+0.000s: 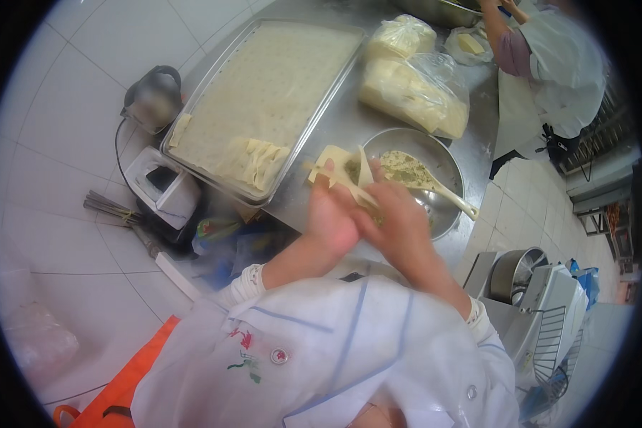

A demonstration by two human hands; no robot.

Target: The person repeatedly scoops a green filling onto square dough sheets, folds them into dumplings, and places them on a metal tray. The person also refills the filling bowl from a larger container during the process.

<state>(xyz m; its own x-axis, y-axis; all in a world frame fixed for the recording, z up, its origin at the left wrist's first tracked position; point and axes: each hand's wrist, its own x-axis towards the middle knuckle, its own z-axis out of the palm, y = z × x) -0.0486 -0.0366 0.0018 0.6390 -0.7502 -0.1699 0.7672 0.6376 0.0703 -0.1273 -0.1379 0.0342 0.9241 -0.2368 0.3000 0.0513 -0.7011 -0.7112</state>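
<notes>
Two hands, frame centre: left hand [333, 220] palm upturned, right hand [398, 218] angled in from lower right. I see both hands' fingers holding a filled dough wrapper [364, 171] between them.

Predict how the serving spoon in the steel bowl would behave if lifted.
The serving spoon is probably stiff: its slim handle juts straight past the rim of the steel bowl. Green-flecked filling on its head may drop off.

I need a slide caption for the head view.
Left hand and right hand hold thin dough with green filling near a steel bowl.
</notes>
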